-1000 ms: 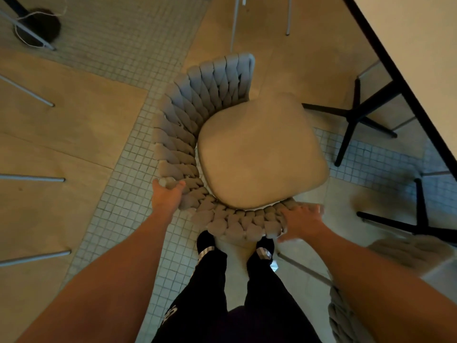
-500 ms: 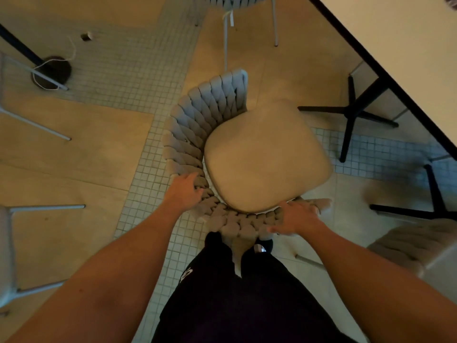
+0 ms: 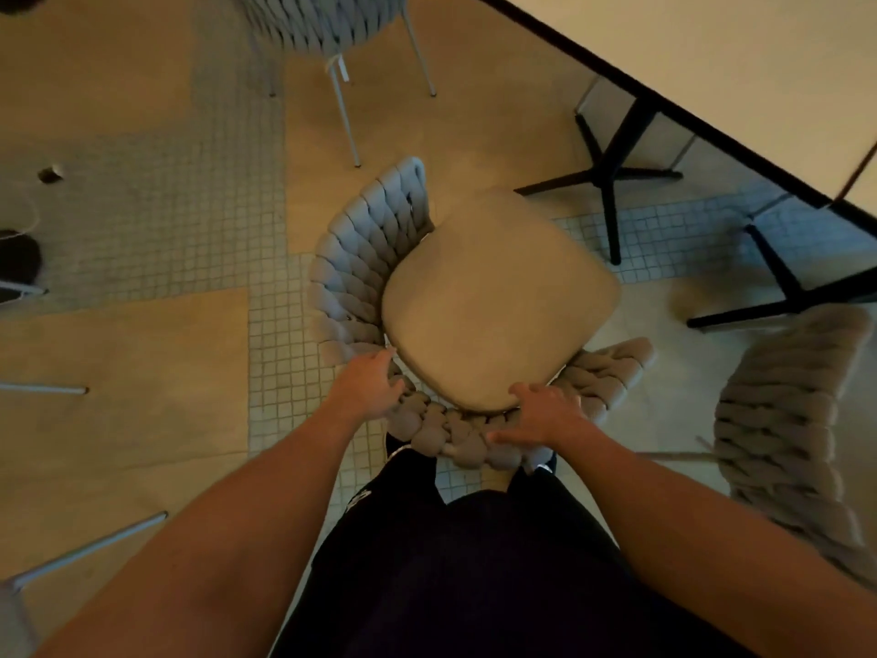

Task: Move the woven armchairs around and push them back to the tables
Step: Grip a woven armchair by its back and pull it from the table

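Observation:
A woven armchair (image 3: pixel 360 258) with a thick grey braided backrest and a beige seat cushion (image 3: pixel 498 301) stands on the floor just in front of my legs. Its open front points up and right toward the pale table (image 3: pixel 712 54). My left hand (image 3: pixel 375 384) grips the backrest rim at the left rear corner, fingers curled over the weave. My right hand (image 3: pixel 541 415) holds the rear rim, fingers over the inner edge by the cushion and thumb lying along the top.
The table's black cross-shaped bases (image 3: pixel 612 175) stand on the floor ahead of the chair. A second woven armchair (image 3: pixel 788 420) stands close on the right and a third (image 3: pixel 327 26) at the top. Thin metal chair legs (image 3: pixel 90 548) stick in from the left.
The armchair and I have shifted toward the table, which now fills more of the upper right. My left hand slid along the backrest rim toward the rear, closer to my right hand.

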Available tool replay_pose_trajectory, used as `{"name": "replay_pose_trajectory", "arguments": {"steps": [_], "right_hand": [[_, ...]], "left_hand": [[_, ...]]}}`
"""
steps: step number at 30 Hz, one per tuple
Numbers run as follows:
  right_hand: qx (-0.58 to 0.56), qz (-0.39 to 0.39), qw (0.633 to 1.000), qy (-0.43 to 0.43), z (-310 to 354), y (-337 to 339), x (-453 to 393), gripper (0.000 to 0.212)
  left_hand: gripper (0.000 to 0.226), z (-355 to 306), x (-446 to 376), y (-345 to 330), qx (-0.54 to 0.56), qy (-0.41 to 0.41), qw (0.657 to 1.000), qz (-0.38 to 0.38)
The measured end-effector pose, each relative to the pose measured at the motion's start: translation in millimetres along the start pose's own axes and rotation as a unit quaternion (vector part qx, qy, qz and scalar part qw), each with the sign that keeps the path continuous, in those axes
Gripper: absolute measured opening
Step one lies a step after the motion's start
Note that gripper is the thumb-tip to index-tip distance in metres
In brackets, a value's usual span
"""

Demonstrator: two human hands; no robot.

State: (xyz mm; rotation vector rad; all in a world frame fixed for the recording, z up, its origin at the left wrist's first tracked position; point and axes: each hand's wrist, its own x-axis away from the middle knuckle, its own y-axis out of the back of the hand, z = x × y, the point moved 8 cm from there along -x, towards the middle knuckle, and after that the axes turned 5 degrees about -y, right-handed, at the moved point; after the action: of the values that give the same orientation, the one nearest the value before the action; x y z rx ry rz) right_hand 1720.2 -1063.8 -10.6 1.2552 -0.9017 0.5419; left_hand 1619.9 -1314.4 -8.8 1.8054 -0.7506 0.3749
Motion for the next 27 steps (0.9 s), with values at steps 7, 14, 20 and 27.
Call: {"name": "replay_pose_trajectory", "arguments": {"steps": [7, 14, 20, 27], "right_hand": [[-0.079, -0.014, 0.994, -0.073, 31.7, -20.5, 15.3, 0.102], [-0.127, -0.023, 0.984, -0.121, 58.1, -39.1, 31.2, 0.103], [-0.165, -0.029, 0.978, -0.125, 80.7, -54.6, 35.4, 0.104], [-0.205, -0.071, 0.966, -0.144, 113.4, -62.2, 45.8, 0.100]], "left_hand": [[0.069, 6.8, -20.3, 7.8, -0.075, -0.084, 0.991, 0.077], [0.067, 7.7, -26.0, 18.4, -0.112, -0.139, 0.980, 0.088], [0.066, 18.5, -26.8, 21.0, -0.131, -0.176, 0.971, 0.093], [0.077, 31.0, -22.1, 19.6, -0.220, -0.219, 0.944, 0.114]]}}
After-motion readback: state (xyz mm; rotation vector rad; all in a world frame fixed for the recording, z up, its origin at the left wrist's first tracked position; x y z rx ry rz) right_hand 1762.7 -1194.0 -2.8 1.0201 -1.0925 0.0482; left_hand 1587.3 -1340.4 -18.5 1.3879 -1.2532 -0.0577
